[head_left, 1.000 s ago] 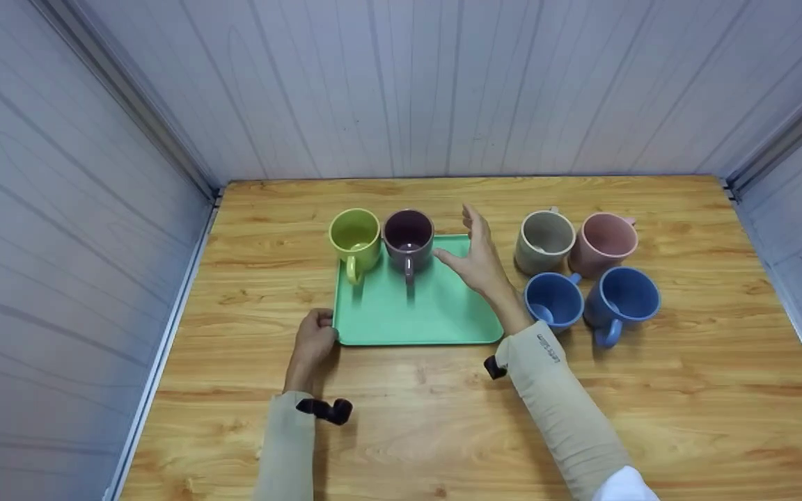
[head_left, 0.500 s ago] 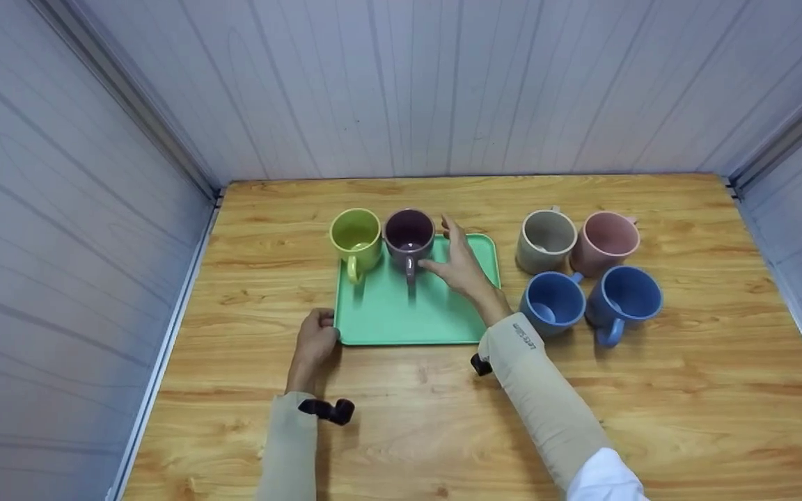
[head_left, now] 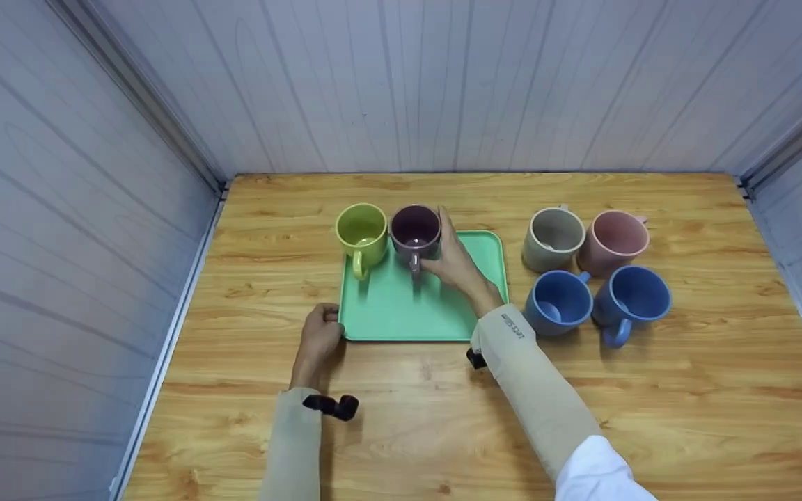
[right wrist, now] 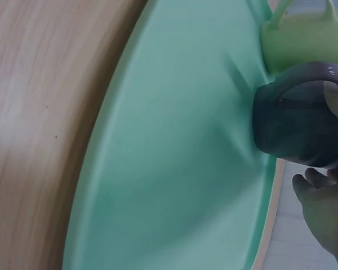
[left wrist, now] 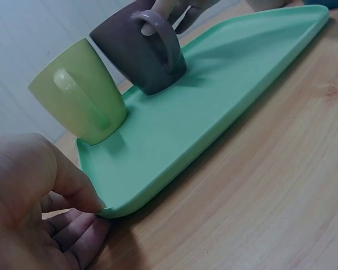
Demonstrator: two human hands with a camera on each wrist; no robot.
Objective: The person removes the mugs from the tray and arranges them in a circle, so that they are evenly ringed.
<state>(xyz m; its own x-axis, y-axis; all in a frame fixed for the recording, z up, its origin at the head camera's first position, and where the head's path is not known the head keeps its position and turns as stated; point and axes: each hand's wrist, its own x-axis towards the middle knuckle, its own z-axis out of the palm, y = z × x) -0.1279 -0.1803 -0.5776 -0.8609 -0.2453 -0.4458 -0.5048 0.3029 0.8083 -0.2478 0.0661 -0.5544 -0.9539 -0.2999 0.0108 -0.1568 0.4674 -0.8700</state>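
our left hand [head_left: 321, 330] has the near left corner of the green tray [head_left: 401, 316] pinched: thumb [left wrist: 81, 188] on the rim, other fingers curled below it, outside the tray. our right hand [head_left: 453, 261] is round the right side of the purple mug [head_left: 411, 233], gripping it, thumb by the handle [head_left: 415, 264], fingers at the right side towards the far end. how firm that grip is, we can't tell.

purple mug sits upright at the far edge of the tray, left of its middle, handle pointing near. just left of it we have the yellow-green mug [head_left: 362, 233], upright in the far left corner of the tray, handle also near. whether those two touch, we can't say.

right of the tray, on the wooden counter [head_left: 408, 431], we see four more mugs, upright in a tight group of two rows. far row: grey mug [head_left: 553, 240] on the left, handle far; pink mug [head_left: 613, 243] on the right, handle far right. near row: left blue mug [head_left: 558, 303], handle far right, and right blue mug [head_left: 632, 300], handle near.

we're in beige sleeves [head_left: 294, 445], with a black wrist mount [head_left: 331, 406] on the left arm and part of another showing at the right cuff. pale panelled walls [head_left: 415, 83] stand at the left, far and right sides of the counter.
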